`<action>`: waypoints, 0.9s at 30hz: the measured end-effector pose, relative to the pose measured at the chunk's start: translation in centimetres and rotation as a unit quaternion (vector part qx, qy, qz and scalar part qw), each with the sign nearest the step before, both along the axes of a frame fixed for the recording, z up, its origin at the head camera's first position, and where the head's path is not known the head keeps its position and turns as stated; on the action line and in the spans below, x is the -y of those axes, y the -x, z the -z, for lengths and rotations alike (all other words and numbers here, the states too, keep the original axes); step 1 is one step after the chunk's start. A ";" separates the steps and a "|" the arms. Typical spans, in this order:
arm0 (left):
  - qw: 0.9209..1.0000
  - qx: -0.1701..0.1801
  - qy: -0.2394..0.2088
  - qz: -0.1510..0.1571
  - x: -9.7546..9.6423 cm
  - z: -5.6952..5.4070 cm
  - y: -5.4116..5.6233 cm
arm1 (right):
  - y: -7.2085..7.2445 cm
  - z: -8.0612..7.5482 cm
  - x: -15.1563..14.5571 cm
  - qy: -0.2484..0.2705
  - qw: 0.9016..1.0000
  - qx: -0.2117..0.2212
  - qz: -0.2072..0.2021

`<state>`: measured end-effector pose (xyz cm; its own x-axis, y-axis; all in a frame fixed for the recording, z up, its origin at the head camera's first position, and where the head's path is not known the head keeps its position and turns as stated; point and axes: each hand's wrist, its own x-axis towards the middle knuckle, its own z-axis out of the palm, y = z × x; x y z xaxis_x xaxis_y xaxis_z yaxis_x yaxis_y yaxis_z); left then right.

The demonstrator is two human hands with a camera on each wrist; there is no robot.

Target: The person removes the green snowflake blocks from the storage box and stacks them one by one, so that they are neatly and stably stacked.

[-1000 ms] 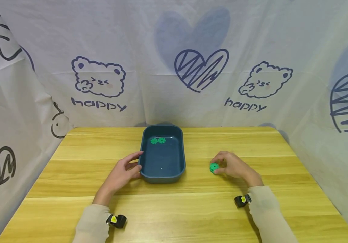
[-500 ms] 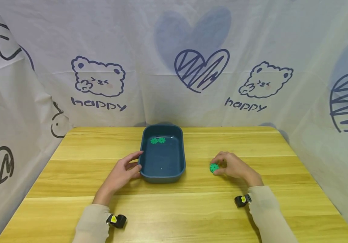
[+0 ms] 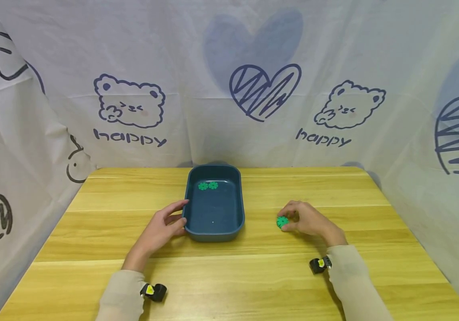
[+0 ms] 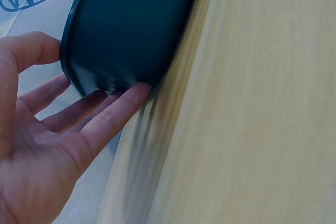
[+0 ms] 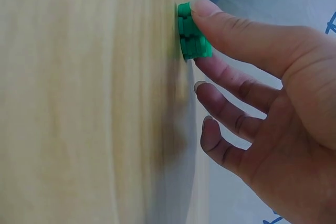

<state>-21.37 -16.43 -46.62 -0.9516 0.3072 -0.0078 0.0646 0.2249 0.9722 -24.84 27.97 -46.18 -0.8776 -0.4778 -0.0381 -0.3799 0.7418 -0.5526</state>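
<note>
green discs (image 3: 282, 222) stacked right of blue tray (image 3: 215, 207)

right hand (image 3: 306, 218) pinches them at the worktop (image 3: 233, 281); left hand (image 3: 162, 228), fingers spread, touches the tray's side; both unmoved from a second ago.

Covered and cropped
Your right hand (image 3: 309, 218) partly hides the stacked green discs (image 3: 281, 221); the top edge crops your blue tray (image 4: 126, 30) in both wrist views; its pale speck (image 3: 213, 222) is too small to identify.

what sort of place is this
Probably a makeshift recording booth, perhaps at home or in a studio: a wooden table, printed cloth hung behind it and at both sides, and two black wrist cameras.
</note>
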 end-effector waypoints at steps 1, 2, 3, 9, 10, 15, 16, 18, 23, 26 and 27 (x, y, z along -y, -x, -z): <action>1.000 0.000 0.000 0.000 0.0 0.0 0.0 | 0.0 0.0 0.0 0.000 1.000 0.001 0.000; 1.000 0.000 0.001 0.000 0.0 0.0 0.0 | 0.0 0.0 0.0 0.001 1.000 0.002 0.000; 1.000 0.000 0.001 0.000 0.0 -0.1 0.0 | 0.0 -0.1 0.0 0.003 1.000 0.004 0.000; 1.000 0.001 0.004 0.000 0.0 -0.2 0.0 | 0.0 -0.1 0.1 0.010 1.000 0.014 0.003; 1.000 0.001 0.004 0.000 0.0 -0.2 0.0 | 0.0 -0.2 0.1 0.010 1.000 0.015 0.003; 1.000 0.003 0.005 -0.001 0.0 -0.2 0.0 | 0.0 -0.2 0.0 0.010 1.000 0.018 0.003; 1.000 0.003 0.005 -0.001 0.0 -0.2 0.0 | 0.0 -0.2 0.0 0.009 1.000 0.018 0.003; 1.000 0.004 0.006 -0.001 0.0 -0.3 0.0 | 0.0 -0.3 0.0 0.008 1.000 0.018 0.003; 1.000 0.005 0.007 -0.002 0.0 -0.4 -0.1 | 0.1 -0.4 0.0 0.006 1.000 0.017 0.002; 1.000 0.005 0.005 -0.002 -0.1 -0.4 -0.1 | 0.0 -0.4 0.0 0.007 1.000 0.018 0.002; 1.000 0.006 0.004 -0.002 -0.1 -0.4 -0.1 | 0.0 -0.5 0.0 0.008 1.000 0.019 0.003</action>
